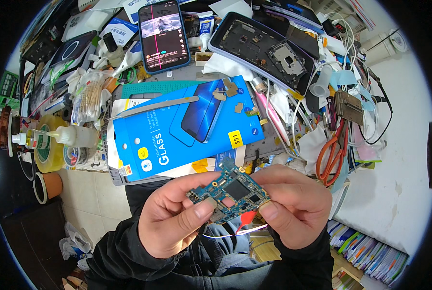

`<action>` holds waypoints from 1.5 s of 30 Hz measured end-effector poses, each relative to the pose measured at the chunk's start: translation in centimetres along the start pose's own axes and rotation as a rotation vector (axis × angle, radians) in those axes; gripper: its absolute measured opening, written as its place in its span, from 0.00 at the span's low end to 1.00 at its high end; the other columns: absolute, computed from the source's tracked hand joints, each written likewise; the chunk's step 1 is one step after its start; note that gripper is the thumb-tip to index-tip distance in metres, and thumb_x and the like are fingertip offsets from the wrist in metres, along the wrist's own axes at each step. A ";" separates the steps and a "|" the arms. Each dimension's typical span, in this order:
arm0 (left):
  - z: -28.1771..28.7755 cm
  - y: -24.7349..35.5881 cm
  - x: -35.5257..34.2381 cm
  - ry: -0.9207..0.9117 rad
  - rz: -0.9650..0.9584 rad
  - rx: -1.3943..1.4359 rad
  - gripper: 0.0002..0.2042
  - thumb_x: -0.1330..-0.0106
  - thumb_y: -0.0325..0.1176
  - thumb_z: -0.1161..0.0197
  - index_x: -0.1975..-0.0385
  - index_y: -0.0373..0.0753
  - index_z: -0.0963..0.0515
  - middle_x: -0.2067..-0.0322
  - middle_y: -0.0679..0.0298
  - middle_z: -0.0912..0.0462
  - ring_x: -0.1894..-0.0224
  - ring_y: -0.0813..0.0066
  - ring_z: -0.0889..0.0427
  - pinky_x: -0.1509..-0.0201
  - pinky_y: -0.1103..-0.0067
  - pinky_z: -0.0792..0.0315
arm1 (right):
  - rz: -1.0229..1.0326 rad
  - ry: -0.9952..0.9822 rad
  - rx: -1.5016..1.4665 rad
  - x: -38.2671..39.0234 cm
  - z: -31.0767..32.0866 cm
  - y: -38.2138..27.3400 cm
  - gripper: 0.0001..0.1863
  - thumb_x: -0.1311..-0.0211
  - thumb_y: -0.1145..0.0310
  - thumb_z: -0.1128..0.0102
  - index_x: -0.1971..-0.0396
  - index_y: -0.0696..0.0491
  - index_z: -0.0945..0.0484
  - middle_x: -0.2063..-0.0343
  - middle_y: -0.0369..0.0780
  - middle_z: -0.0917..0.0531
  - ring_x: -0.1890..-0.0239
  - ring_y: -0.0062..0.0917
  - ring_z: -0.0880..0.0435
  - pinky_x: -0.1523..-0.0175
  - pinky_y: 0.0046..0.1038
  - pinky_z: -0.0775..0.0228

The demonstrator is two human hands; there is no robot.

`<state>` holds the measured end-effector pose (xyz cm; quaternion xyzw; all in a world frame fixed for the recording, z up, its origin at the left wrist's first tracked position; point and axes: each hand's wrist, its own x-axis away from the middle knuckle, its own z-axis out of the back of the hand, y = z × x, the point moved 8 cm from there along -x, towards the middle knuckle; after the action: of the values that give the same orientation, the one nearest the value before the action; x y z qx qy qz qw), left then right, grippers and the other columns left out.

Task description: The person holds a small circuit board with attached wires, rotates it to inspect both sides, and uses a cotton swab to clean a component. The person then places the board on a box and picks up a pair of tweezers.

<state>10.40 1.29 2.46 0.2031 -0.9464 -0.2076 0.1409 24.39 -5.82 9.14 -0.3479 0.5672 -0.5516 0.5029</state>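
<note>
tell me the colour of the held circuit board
The circuit board is mostly blue, with dark chips; the head view shows it best.

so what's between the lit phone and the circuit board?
Head view, from phone down to board: green mat, blue package with slim metal tool on top, then white packaging.

Pale floor tiles [100, 191] show beside black furniture [29, 222] at left, a scuffed white surface [380, 198] at right.

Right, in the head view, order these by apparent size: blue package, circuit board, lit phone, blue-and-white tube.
1. Blue package
2. Circuit board and lit phone: too alike to rank, as the board looks nearer the camera
3. Blue-and-white tube
</note>
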 end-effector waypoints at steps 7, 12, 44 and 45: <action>0.3 0.0 0.1 0.013 0.008 -0.010 0.21 0.25 0.22 0.47 0.33 0.30 0.35 0.46 0.45 0.19 0.43 0.64 0.19 0.39 0.74 0.26 | -0.002 0.020 0.033 -0.1 0.0 -0.1 0.15 0.39 0.79 0.37 0.52 0.64 0.18 0.52 0.51 0.15 0.53 0.37 0.14 0.48 0.31 0.25; 0.8 0.1 -0.1 0.052 -0.029 -0.080 0.21 0.26 0.21 0.46 0.34 0.30 0.34 0.47 0.46 0.18 0.44 0.66 0.18 0.39 0.75 0.26 | 0.091 0.301 -0.047 -0.2 1.4 -1.2 0.28 0.30 0.59 0.49 0.36 0.62 0.34 0.40 0.57 0.27 0.40 0.45 0.24 0.40 0.42 0.29; 1.3 -1.8 0.0 0.075 0.100 -0.206 0.20 0.28 0.18 0.42 0.36 0.34 0.28 0.60 0.66 0.15 0.65 0.92 0.25 0.61 0.90 0.32 | 0.156 -0.130 -1.027 -2.9 -3.9 0.2 0.40 0.23 0.36 0.77 0.35 0.56 0.33 0.25 0.59 0.54 0.22 0.54 0.61 0.24 0.60 0.61; 1.3 -1.7 0.0 0.066 0.094 -0.213 0.20 0.27 0.18 0.42 0.36 0.34 0.28 0.61 0.66 0.15 0.65 0.92 0.25 0.61 0.90 0.32 | 0.164 -0.125 -1.034 -2.9 -3.9 0.2 0.40 0.23 0.37 0.77 0.35 0.56 0.33 0.25 0.59 0.53 0.22 0.54 0.61 0.24 0.60 0.61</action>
<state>10.49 0.28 0.54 0.1494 -0.9223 -0.2933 0.2025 21.45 -1.96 9.08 -0.5374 0.7596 -0.1367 0.3397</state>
